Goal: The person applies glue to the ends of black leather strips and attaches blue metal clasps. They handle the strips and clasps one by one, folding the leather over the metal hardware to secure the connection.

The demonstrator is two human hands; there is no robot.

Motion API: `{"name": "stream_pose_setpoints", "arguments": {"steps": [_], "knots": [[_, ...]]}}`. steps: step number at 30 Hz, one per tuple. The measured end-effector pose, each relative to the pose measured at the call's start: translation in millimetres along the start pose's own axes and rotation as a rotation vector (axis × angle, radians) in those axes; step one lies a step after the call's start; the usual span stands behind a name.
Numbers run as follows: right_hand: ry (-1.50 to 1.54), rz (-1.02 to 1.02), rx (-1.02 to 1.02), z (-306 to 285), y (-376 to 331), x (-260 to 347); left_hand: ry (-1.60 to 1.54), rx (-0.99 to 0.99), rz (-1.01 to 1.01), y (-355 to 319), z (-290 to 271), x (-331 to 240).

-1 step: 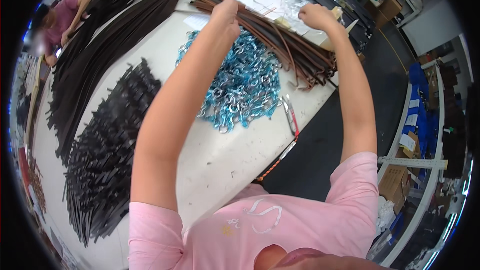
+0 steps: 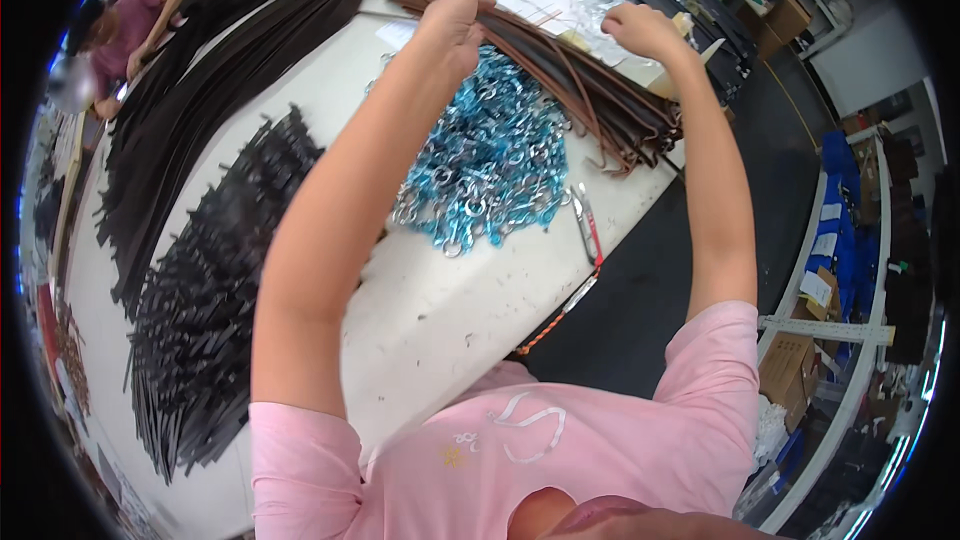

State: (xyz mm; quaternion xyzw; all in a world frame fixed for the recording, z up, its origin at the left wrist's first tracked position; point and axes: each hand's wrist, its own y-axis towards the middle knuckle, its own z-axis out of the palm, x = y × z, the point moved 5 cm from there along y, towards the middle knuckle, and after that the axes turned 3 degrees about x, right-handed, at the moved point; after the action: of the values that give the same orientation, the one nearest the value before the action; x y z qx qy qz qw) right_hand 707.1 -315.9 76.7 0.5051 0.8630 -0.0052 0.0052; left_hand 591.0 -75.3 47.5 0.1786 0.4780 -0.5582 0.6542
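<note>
Reaching over the white surface (image 2: pixel 440 310), the left hand (image 2: pixel 455 25) closes on the brown straps (image 2: pixel 590 100); the right hand (image 2: pixel 640 30) looks pinched (holding what, I cannot tell). Many blue-wrapped hooks (image 2: pixel 490 160) wait unused nearby.

A wide white table (image 2: pixel 450 310) is filling the middle of the view. On its left part a heap of short black straps (image 2: pixel 210 290) is lying, and beyond it long dark straps (image 2: pixel 230 50) are stretching along the table toward the far end. Near the right edge of the table a small tool with a red handle (image 2: pixel 588 230) is lying just beside the blue pile, and an orange cord (image 2: pixel 545 335) is hanging at the table edge. At the far left another person in a dark pink shirt (image 2: pixel 135 25) is bending over the table. On the right, shelves with cardboard boxes (image 2: pixel 790 365) and blue items (image 2: pixel 835 190) are standing on the dark floor (image 2: pixel 650 310)
</note>
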Motion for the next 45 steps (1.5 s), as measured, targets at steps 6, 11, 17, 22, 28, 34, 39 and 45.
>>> {"name": "stream_pose_setpoints", "arguments": {"steps": [6, 11, 17, 22, 28, 34, 39, 45], "knots": [[0.066, -0.099, -0.064, -2.0, -66.0, 51.0, 0.555, 0.201, 0.356, -178.0, -104.8, -77.7], [0.134, -0.257, -0.081, 36.5, -109.1, 53.6, 0.808, -0.233, 0.459, -310.3, -227.5, -87.6], [-0.008, -0.298, -0.156, 2.9, -131.7, 82.4, 0.847, -0.768, 0.711, -417.1, -348.6, -56.6], [0.448, -0.506, -0.111, -11.2, -170.6, 223.0, 0.854, -0.942, 0.761, -430.2, -382.9, -46.6], [0.66, -1.139, -0.068, 8.6, -280.9, 433.2, 1.295, -0.592, 0.916, -431.3, -349.5, -33.4], [0.671, -1.113, -0.018, 36.9, -299.9, 467.2, 1.521, -0.315, 0.716, -448.3, -348.6, -13.1], [0.579, -1.095, -0.007, 40.1, -321.6, 480.2, 1.742, -0.336, 0.77, -445.1, -344.3, 6.7], [0.624, -1.047, -0.023, 50.7, -323.6, 474.3, 1.752, -0.353, 0.863, -450.8, -337.2, 5.7]]}}
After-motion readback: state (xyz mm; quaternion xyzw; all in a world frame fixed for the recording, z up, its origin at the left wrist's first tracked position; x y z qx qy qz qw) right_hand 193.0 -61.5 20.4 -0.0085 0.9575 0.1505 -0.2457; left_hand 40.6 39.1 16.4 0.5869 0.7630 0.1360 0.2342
